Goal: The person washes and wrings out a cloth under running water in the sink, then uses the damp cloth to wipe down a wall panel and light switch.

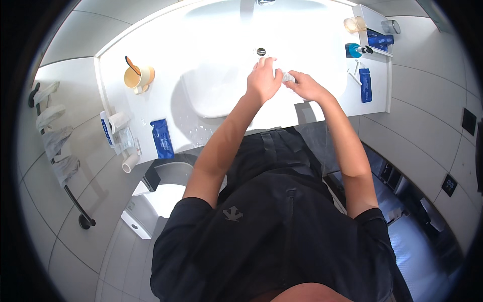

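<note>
Both of my hands are over the near part of a white washbasin point(211, 102), just below its metal drain point(261, 52). My right hand point(306, 86) grips a small whitish, bumpy, translucent object point(288, 77) between thumb and fingers; its exact kind cannot be told. My left hand point(264, 78) is beside it on the left, back upward, its fingers pointing at the drain and its thumb close to the object. Whether the left thumb touches the object, or what lies under the left palm, is hidden. Water drops dot the counter left of my left forearm.
On the left of the counter are a cream cup point(136, 78), a blue packet point(162, 138), a tube point(106, 128) and paper rolls. At the right are a pump bottle of blue liquid point(353, 50), another blue packet point(365, 85), white sticks and a cup point(354, 24). A toilet point(166, 196) stands below left.
</note>
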Tool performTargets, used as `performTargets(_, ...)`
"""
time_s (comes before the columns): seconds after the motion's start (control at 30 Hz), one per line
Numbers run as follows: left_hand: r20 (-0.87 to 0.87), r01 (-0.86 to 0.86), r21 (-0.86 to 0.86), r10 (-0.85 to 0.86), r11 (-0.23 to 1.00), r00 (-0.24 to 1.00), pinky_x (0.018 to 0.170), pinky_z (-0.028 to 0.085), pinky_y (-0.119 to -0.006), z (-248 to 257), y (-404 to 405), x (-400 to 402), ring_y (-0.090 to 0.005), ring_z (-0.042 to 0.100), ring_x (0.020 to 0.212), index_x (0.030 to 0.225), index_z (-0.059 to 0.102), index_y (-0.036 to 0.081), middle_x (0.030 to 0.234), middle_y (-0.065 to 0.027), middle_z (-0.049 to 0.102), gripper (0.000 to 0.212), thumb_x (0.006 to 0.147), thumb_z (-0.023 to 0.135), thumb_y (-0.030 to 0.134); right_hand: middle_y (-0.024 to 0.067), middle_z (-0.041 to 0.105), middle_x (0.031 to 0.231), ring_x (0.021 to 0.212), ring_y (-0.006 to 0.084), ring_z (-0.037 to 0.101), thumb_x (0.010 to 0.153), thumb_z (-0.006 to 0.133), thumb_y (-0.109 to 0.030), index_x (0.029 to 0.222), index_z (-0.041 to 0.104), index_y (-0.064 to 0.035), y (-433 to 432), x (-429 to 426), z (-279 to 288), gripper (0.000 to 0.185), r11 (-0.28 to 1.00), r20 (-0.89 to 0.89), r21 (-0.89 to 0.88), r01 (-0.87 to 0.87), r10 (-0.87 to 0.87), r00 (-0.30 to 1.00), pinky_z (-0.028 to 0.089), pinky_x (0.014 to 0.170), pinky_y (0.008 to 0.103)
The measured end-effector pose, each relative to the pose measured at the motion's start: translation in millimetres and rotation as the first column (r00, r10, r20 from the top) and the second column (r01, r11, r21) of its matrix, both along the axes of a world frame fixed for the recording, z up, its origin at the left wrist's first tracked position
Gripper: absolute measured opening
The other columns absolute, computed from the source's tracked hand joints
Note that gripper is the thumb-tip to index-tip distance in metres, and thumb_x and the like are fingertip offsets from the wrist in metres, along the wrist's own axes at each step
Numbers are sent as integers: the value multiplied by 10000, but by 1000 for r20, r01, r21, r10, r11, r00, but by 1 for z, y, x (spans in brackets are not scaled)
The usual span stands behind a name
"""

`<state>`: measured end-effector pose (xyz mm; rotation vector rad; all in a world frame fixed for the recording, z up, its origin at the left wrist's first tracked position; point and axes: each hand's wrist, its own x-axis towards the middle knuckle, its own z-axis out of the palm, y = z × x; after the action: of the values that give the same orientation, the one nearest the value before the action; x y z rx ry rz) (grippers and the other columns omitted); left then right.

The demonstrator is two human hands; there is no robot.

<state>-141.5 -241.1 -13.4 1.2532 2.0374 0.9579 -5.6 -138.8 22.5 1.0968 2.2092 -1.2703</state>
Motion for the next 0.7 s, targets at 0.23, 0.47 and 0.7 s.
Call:
performTargets(0.23,-511,471,169,-332,866,793,839,478,-415,-5,-3,6,-336,550,1056,1201,439,-6,1158,-216,530,454,764,555,38,168,635,892,774,251,589,821,566,-170,1099,600,-7,17,-28,-6,325,965,388,-210,-157,230,893,471,664,374)
performTargets(0.47,-290,407,-127,-426,905,857,524,506,-349,-25,-4,29,-260,665,666,931,491,-3,769,-135,646,157,795,535,63,160,657,882,828,264,632,677,574,-23,914,628,-30,12,-23,-31,243,832,273,-35,-553,540,796,494,681,385)
performTargets(0.7,-394,591,-288,-656,753,644,591,520,-371,-18,5,9,-262,665,687,809,631,47,717,-103,662,112,794,520,51,120,680,837,822,270,659,725,561,-135,772,689,-98,-3,-30,-16,141,706,469,312,-635,467,750,527,712,382)
